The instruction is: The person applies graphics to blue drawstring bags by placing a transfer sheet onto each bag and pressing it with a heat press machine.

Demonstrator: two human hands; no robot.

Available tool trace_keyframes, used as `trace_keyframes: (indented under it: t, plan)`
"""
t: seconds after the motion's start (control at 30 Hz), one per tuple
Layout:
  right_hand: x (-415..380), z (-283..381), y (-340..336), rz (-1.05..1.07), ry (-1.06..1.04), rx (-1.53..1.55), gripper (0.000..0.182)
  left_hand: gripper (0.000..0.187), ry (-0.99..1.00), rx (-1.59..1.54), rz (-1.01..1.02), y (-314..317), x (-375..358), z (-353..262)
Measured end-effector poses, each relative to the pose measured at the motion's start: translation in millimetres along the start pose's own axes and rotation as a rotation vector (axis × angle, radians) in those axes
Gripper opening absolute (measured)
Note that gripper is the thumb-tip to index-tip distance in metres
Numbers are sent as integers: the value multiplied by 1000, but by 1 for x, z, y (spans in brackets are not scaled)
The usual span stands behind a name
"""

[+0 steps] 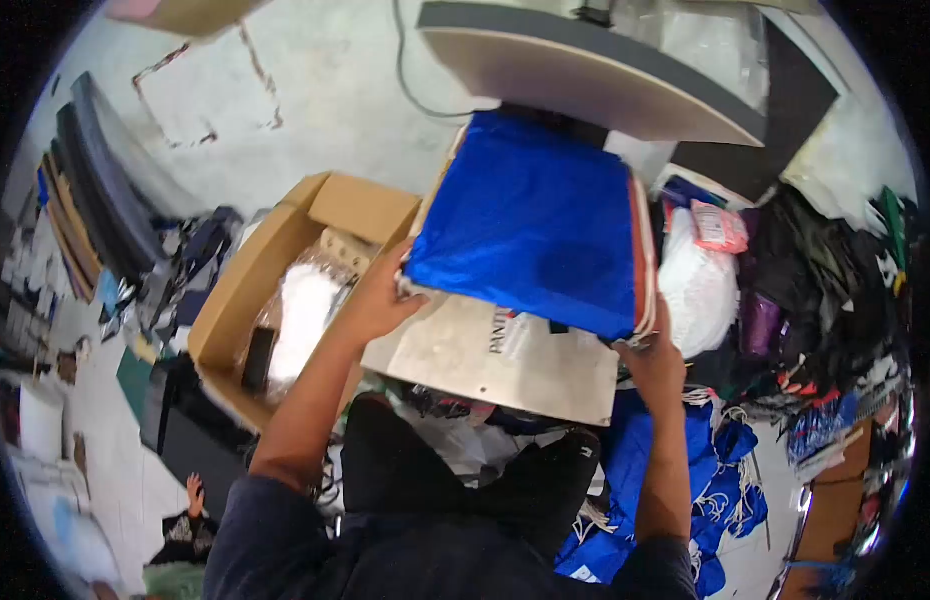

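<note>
A stack of blue fabric pieces (530,225) with white cords along its sides lies over a pale board (485,345) with dark lettering. My left hand (382,298) grips the stack's left edge near its lower corner, fingers partly hidden at the edge. At the lower right corner, my right hand (653,360) is closed on the stack's edge, by the white cords. A reddish layer shows along the right side of the stack.
An open cardboard box (220,300) with plastic-wrapped items stands at left. More blue fabric with cords (660,450) lies at lower right. Dark bagged goods (805,270) and a pink packet (719,227) are at right. Another person's hand (195,494) shows at lower left.
</note>
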State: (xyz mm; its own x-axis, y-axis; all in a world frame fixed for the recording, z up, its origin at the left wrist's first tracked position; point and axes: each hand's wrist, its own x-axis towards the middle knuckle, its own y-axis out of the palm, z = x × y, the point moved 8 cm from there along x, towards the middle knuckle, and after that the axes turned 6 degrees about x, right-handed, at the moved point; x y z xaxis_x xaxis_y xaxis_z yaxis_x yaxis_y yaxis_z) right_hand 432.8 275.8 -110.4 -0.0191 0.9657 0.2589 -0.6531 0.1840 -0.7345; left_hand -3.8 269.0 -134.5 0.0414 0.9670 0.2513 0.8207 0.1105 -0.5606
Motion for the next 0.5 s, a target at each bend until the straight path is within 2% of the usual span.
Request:
trace_keyframes:
  t: [0.03,0.07,0.1,0.13,0.2,0.23,0.3,0.33,0.37,0.43,0.5]
  plan:
    - [-4,7,-2,-37,-24,-106,96,74,79,39,-68,0,6,-3]
    - [-8,15,-3,-61,-82,-217,91,69,38,-10,-89,-5,5,-21]
    - [-9,16,0,-81,-140,-328,86,60,121,150,-193,-15,3,-26]
    - [-10,10,0,-103,-113,-336,86,54,126,249,-195,-16,0,-26]
    - [-11,19,-2,-198,-319,-374,73,47,153,345,-190,-23,0,-54]
    - [-9,15,-9,-214,-308,-379,73,43,154,379,-226,-28,0,-65]
    - [-8,12,-15,-151,-262,-285,59,39,158,418,-260,-31,-2,-75]
    - [-7,10,-22,-153,-214,-237,46,37,171,412,-254,-30,-1,-79]
    - [-7,14,-28,-159,-220,-234,46,35,181,407,-251,-30,-1,-82]
    - [-6,15,-41,-184,-206,-265,36,31,206,390,-232,-24,-2,-72]
    - [-4,12,-49,-197,-178,-212,30,31,165,401,-96,-13,-4,-65]
